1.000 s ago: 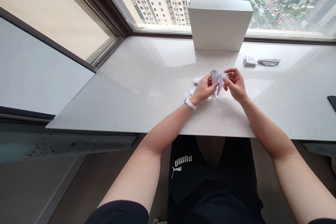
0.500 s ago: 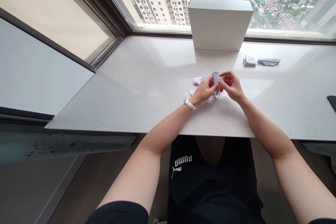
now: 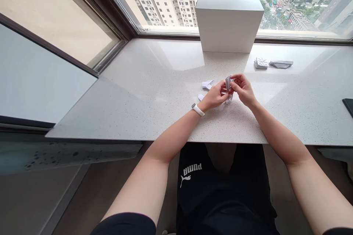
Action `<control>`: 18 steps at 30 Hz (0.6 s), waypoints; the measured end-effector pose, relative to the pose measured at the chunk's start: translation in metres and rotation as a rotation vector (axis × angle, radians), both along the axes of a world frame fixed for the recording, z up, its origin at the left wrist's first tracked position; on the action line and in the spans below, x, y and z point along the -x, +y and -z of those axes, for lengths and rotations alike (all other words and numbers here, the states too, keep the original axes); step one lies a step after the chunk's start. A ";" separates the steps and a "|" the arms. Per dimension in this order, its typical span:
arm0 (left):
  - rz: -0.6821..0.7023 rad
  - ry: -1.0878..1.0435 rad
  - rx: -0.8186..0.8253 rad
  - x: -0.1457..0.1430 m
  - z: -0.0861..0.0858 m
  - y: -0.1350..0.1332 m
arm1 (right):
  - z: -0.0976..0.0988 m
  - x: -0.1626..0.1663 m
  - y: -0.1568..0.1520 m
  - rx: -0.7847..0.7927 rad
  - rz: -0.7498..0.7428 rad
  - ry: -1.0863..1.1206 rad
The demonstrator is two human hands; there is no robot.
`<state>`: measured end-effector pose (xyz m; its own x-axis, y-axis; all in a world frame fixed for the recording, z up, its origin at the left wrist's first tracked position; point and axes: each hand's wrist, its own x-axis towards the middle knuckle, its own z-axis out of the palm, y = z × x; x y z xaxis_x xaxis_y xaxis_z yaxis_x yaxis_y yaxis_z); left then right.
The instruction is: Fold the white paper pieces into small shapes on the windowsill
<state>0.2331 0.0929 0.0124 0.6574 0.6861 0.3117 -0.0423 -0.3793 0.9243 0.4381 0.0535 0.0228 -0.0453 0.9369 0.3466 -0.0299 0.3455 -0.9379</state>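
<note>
A small folded white paper piece (image 3: 228, 82) stands between both my hands just above the speckled white counter (image 3: 154, 95). My left hand (image 3: 216, 95) pinches its left side with thumb and fingers; a white band sits on that wrist. Pinching the paper's right side, my right hand (image 3: 244, 89) has its fingers curled and pressed together. Most of the paper is hidden behind the fingers.
Small paper scraps (image 3: 206, 84) lie left of my hands. Two folded paper shapes (image 3: 261, 63) (image 3: 281, 64) rest at the back right. A white box (image 3: 228, 25) stands against the window. A dark flat object (image 3: 349, 105) lies at the right edge.
The two flaps of the paper, spread apart a second ago, have been pressed together into a narrow fold. Both hands have closed in on it.
</note>
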 end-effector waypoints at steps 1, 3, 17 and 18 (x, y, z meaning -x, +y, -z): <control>0.005 0.003 -0.008 0.000 0.000 0.000 | 0.002 0.000 0.002 0.008 -0.010 0.030; 0.003 0.011 -0.019 0.000 0.001 0.000 | 0.005 -0.001 0.004 0.036 -0.023 0.085; -0.151 -0.101 0.309 -0.001 0.001 0.005 | 0.002 -0.032 0.009 -0.163 0.401 -0.301; -0.150 -0.112 0.327 -0.001 0.001 0.006 | 0.003 -0.032 0.009 -0.143 0.384 -0.318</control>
<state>0.2341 0.0985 0.0116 0.5165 0.8472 0.1243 -0.1163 -0.0744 0.9904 0.4706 0.0628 0.0196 0.1684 0.8508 0.4977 0.4030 0.4014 -0.8225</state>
